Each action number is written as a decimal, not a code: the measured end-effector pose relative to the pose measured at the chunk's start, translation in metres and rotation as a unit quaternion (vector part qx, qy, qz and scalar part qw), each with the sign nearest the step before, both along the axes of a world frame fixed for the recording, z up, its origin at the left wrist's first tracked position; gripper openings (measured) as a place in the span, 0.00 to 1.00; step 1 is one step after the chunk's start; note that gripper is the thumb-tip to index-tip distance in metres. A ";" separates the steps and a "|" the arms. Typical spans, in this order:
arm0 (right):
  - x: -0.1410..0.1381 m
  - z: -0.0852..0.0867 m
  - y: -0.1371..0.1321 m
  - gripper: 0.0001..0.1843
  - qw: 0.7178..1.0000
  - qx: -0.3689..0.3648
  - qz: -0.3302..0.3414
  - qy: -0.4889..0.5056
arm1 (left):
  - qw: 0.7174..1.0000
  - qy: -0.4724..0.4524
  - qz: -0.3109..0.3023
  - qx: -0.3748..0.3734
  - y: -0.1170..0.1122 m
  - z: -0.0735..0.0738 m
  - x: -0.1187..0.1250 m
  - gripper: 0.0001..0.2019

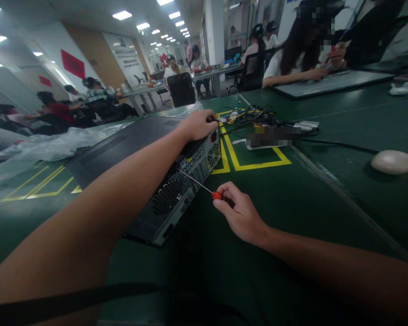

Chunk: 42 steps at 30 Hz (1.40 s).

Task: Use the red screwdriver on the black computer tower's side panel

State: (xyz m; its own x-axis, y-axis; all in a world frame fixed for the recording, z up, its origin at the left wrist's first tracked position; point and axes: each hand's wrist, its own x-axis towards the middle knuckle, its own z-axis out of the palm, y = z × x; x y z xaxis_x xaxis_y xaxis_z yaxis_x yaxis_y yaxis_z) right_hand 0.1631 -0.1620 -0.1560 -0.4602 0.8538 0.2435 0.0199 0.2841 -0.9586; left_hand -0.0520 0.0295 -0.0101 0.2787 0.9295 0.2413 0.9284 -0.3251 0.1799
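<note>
A dark desktop computer case [132, 149] lies on its side on the green table [258, 194], its rear panel with fan grilles facing me. My left hand [199, 125] rests closed over the case's top rear corner. In my right hand [240, 213] is a screwdriver [199, 184] with a red handle, fingers closed around it. Its thin metal shaft points up and left, and the tip touches the rear panel near the middle.
A tangle of cables [250, 115] and a power strip [275, 138] lie inside yellow floor-style markings behind the case. A white mouse [392, 161] sits at the right. Clear plastic wrap [54, 145] lies left. Other people sit at the far tables.
</note>
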 end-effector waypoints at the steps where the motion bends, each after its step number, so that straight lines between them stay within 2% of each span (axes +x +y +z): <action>1: 0.000 0.000 0.000 0.06 1.000 -0.001 0.000 0.000 | 1.000 -0.001 -0.001 0.001 0.000 0.000 -0.001 0.27; 6: 0.001 0.001 -0.001 0.06 1.000 -0.001 0.001 -0.002 | 1.000 -0.006 -0.008 0.002 0.003 -0.002 -0.002 0.24; 12: 0.000 -0.004 -0.001 0.06 1.000 0.012 0.001 0.002 | 1.000 -0.019 0.002 0.001 0.002 -0.002 0.001 0.27; 21: -0.002 -0.004 0.000 0.08 0.999 0.032 -0.002 0.004 | 1.000 -0.025 -0.004 0.005 0.004 -0.003 -0.003 0.22; 28: 0.000 -0.004 -0.003 0.09 1.000 0.007 -0.009 0.002 | 1.000 -0.027 -0.010 0.007 0.006 -0.004 -0.004 0.23; 36: -0.004 -0.006 0.002 0.19 1.000 0.021 0.002 -0.007 | 1.000 -0.019 -0.006 -0.003 0.004 -0.003 -0.003 0.24; 40: -0.004 -0.006 0.000 0.11 1.000 0.016 0.001 0.000 | 1.000 -0.027 -0.009 0.012 0.007 -0.005 -0.004 0.22; 42: -0.003 -0.006 -0.001 0.11 1.000 0.017 -0.010 -0.005 | 1.000 -0.024 -0.010 0.013 0.008 -0.005 -0.005 0.23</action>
State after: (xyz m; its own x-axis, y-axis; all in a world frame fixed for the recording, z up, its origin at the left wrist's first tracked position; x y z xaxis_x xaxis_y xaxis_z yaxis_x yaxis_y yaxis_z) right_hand 0.1597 -0.1625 -0.1617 -0.4456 0.8540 0.2685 0.0349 0.3163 -0.9480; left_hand -0.0569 0.0378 -0.0154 0.2841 0.9171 0.2795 0.9123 -0.3482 0.2154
